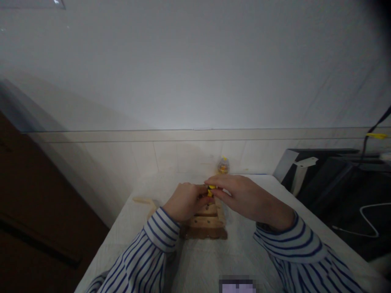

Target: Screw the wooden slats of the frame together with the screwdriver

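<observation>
- Beyond the desk's (250,254) right edge: black equipment (326,199), a white cable (378,233) across it.
- Past its left edge: dark brown panel (45,195).
- Behind its far edge: pale wall panelling (180,156).

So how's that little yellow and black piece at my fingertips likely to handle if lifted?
The yellow and black piece is probably light, being small enough to sit between fingertips. It may be stiff, as nothing visibly sags. It could slip easily, offering little surface to pinch.
</observation>
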A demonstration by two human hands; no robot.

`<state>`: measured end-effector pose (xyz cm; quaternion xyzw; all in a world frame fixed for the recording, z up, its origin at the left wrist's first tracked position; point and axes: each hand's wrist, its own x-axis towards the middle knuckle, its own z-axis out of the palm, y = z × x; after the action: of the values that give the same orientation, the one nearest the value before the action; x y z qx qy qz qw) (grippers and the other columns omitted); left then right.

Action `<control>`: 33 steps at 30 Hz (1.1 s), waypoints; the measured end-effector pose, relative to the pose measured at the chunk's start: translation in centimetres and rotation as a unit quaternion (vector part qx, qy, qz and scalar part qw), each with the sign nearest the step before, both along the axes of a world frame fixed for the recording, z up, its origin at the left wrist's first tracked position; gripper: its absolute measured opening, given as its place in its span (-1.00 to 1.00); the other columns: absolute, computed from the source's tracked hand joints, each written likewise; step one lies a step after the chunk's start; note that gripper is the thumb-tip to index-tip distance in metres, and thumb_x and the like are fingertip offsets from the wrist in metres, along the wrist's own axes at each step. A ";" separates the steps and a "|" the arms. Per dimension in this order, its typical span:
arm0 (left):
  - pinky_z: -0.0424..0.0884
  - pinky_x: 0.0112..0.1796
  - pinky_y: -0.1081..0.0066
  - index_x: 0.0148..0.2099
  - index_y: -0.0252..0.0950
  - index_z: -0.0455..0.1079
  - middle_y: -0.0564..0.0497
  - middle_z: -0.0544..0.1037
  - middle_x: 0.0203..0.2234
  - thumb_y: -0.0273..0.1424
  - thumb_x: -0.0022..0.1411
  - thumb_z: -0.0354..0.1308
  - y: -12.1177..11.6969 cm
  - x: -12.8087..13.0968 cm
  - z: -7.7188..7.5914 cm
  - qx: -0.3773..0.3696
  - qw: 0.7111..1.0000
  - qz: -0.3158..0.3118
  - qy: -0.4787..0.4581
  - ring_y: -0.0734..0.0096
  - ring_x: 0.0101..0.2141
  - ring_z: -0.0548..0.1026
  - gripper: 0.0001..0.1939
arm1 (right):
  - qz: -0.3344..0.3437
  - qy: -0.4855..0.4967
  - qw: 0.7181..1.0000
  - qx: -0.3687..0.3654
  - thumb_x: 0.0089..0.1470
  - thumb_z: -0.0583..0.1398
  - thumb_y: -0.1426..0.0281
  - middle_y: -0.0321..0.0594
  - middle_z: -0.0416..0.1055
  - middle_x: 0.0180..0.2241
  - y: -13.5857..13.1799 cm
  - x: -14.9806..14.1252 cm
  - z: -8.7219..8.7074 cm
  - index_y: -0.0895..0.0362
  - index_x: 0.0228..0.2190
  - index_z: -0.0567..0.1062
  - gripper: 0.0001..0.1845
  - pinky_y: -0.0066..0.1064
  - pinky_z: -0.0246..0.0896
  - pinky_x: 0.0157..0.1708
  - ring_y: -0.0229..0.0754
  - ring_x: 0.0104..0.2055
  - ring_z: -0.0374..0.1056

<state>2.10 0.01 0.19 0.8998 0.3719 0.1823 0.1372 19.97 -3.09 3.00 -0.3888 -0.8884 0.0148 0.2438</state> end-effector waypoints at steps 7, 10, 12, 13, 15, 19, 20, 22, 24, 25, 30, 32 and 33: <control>0.28 -0.36 0.49 -0.17 -0.24 0.44 -0.03 0.56 -0.35 -0.32 0.22 -0.01 0.0 0.2 0.1 -0.008 1.000 -0.008 0.005 0.37 -0.37 0.47 -0.76 | -0.032 -0.012 0.999 -0.004 0.13 0.04 0.40 -0.20 0.46 -0.21 0.3 -0.1 -0.2 0.11 -0.18 0.44 -0.75 -0.34 0.21 -0.20 -0.19 -0.18 0.36; 0.29 -0.36 0.48 -0.16 -0.24 0.44 -0.03 0.55 -0.34 -0.32 0.22 -0.02 0.0 0.1 0.2 -0.010 1.000 -0.012 0.015 0.38 -0.37 0.46 -0.75 | -0.040 -0.016 0.999 -0.005 0.14 0.04 0.37 -0.20 0.46 -0.23 0.3 -0.1 -0.2 0.11 -0.20 0.44 -0.76 -0.35 0.20 -0.24 -0.19 -0.21 0.36; 0.28 -0.36 0.48 -0.15 -0.23 0.43 -0.02 0.55 -0.35 -0.32 0.22 -0.02 -0.1 0.1 0.2 -0.008 1.000 -0.014 0.019 0.38 -0.38 0.46 -0.75 | -0.044 -0.020 0.999 -0.007 0.13 0.05 0.36 -0.21 0.46 -0.25 0.2 0.0 -0.1 0.10 -0.21 0.44 -0.77 -0.36 0.20 -0.28 -0.20 -0.24 0.36; 0.28 -0.36 0.48 -0.14 -0.22 0.43 -0.02 0.55 -0.35 -0.32 0.22 -0.03 -0.1 0.1 0.2 -0.007 1.000 -0.014 0.020 0.38 -0.39 0.46 -0.75 | -0.047 -0.021 0.999 -0.008 0.13 0.05 0.35 -0.21 0.46 -0.26 0.2 0.0 -0.1 0.11 -0.22 0.44 -0.78 -0.37 0.19 -0.30 -0.20 -0.26 0.36; 0.28 -0.35 0.48 -0.14 -0.22 0.43 -0.02 0.54 -0.35 -0.33 0.23 -0.03 -0.1 0.1 0.1 -0.007 1.000 -0.016 0.022 0.38 -0.38 0.46 -0.75 | -0.052 -0.026 0.998 -0.008 0.12 0.07 0.34 -0.21 0.46 -0.29 0.1 0.0 0.0 0.11 -0.24 0.44 -0.79 -0.38 0.18 -0.32 -0.20 -0.27 0.36; 0.28 -0.33 0.48 -0.15 -0.23 0.43 -0.02 0.54 -0.34 -0.34 0.22 -0.03 -0.1 0.1 0.1 -0.009 0.999 -0.021 0.024 0.37 -0.35 0.46 -0.76 | -0.059 -0.042 0.997 -0.003 0.12 0.08 0.29 -0.22 0.45 -0.35 0.0 0.0 0.2 0.12 -0.28 0.44 -0.79 -0.39 0.15 -0.36 -0.20 -0.31 0.34; 0.28 -0.33 0.47 -0.15 -0.23 0.43 -0.02 0.54 -0.34 -0.34 0.23 -0.03 -0.1 0.1 0.1 -0.009 0.999 -0.023 0.026 0.37 -0.35 0.46 -0.76 | -0.061 -0.046 0.997 -0.003 0.12 0.08 0.28 -0.23 0.45 -0.36 -0.1 0.0 0.3 0.13 -0.29 0.44 -0.78 -0.40 0.14 -0.37 -0.20 -0.33 0.34; 0.28 -0.34 0.47 -0.15 -0.24 0.43 -0.02 0.54 -0.36 -0.34 0.24 -0.05 -0.1 0.1 0.1 -0.012 0.999 -0.024 0.032 0.38 -0.36 0.46 -0.75 | -0.065 -0.049 0.997 -0.003 0.12 0.07 0.26 -0.23 0.44 -0.37 -0.1 0.0 0.3 0.13 -0.30 0.44 -0.77 -0.40 0.13 -0.39 -0.21 -0.35 0.33; 0.28 -0.34 0.47 -0.15 -0.23 0.43 -0.02 0.54 -0.37 -0.33 0.25 -0.06 -0.1 0.0 0.1 -0.011 0.999 -0.027 0.034 0.38 -0.37 0.46 -0.74 | -0.067 -0.052 0.996 -0.006 0.13 0.07 0.26 -0.23 0.43 -0.38 -0.2 0.1 0.4 0.13 -0.30 0.44 -0.76 -0.40 0.12 -0.39 -0.21 -0.35 0.33; 0.28 -0.34 0.47 -0.15 -0.24 0.43 -0.02 0.54 -0.37 -0.32 0.25 -0.05 -0.1 0.0 0.1 -0.010 0.999 -0.030 0.032 0.38 -0.37 0.46 -0.74 | -0.067 -0.053 0.996 -0.007 0.13 0.07 0.25 -0.23 0.43 -0.38 -0.2 0.1 0.4 0.13 -0.31 0.44 -0.76 -0.40 0.11 -0.38 -0.21 -0.35 0.33; 0.27 -0.33 0.48 -0.16 -0.22 0.43 -0.02 0.54 -0.35 -0.32 0.24 -0.03 -0.1 -0.1 0.1 -0.005 0.999 -0.037 0.018 0.37 -0.34 0.45 -0.76 | -0.072 -0.055 0.996 -0.004 0.13 0.07 0.24 -0.22 0.43 -0.38 -0.3 0.0 0.4 0.13 -0.32 0.43 -0.76 -0.41 0.09 -0.41 -0.22 -0.36 0.32; 0.27 -0.33 0.48 -0.14 -0.21 0.43 -0.01 0.54 -0.34 -0.32 0.23 -0.03 -0.1 -0.1 0.2 -0.008 0.999 -0.039 0.011 0.37 -0.34 0.45 -0.76 | -0.071 -0.052 0.996 -0.003 0.13 0.07 0.24 -0.22 0.43 -0.38 -0.3 0.0 0.4 0.13 -0.33 0.43 -0.76 -0.42 0.09 -0.42 -0.22 -0.37 0.32; 0.27 -0.33 0.48 -0.14 -0.21 0.43 -0.01 0.54 -0.34 -0.33 0.23 -0.02 -0.1 -0.1 0.2 -0.011 0.999 -0.039 0.007 0.37 -0.34 0.45 -0.76 | -0.071 -0.051 0.996 -0.001 0.12 0.07 0.24 -0.22 0.43 -0.39 -0.3 -0.1 0.4 0.13 -0.33 0.43 -0.76 -0.42 0.09 -0.42 -0.23 -0.37 0.32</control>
<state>2.01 -0.05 0.40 0.9134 0.3393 0.1665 0.1515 19.91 -3.39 3.38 -0.4516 -0.8697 -0.0209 0.1984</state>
